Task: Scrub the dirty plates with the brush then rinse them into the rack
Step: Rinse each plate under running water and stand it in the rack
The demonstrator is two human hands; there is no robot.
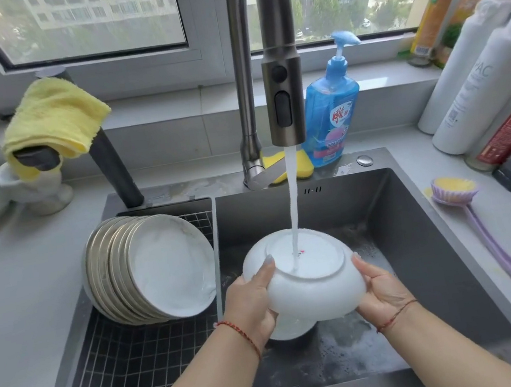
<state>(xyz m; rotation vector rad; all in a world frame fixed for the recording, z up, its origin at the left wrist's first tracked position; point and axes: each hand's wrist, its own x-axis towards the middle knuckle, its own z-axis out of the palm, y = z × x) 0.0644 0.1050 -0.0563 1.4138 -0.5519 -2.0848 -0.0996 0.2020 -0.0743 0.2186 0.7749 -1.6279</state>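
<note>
Under the tap stream, plate [311, 281] upside down, left hand [251, 304] and right hand [380, 290] gripping opposite rims, above sink [421, 234]

Bright window [79, 20] daylight, edges warped

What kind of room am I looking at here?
Most likely a home kitchen, at the washing-up spot. A dark grey sink sits under a running metal tap, white gold-rimmed plates stand in a wire rack, and a blue pump bottle of dish soap waits by the window.
</note>
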